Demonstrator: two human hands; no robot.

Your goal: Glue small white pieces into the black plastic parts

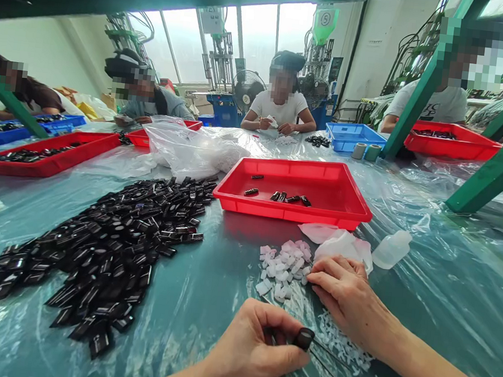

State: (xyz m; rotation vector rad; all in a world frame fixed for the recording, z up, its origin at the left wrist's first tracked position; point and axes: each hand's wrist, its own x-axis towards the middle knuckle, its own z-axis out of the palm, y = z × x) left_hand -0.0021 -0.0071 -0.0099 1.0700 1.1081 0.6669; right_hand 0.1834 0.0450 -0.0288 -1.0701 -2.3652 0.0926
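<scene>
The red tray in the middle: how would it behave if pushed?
The red tray is likely stiff, given its straight walls. It may slide easily over the glossy plastic sheet, and the few loose black pieces inside might shift.

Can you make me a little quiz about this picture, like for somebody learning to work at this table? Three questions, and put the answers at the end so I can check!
1. Which of the wearer's hands is holding a black piece?

2. Where are the fingertips of the right hand?
A. Inside a blue tray
B. At the edge of the heap of small pale pieces
C. On a fan

3. True or false: some loose black pieces lie in the red tray nearest the hands.

Key:
1. The left hand
2. B
3. True
</scene>
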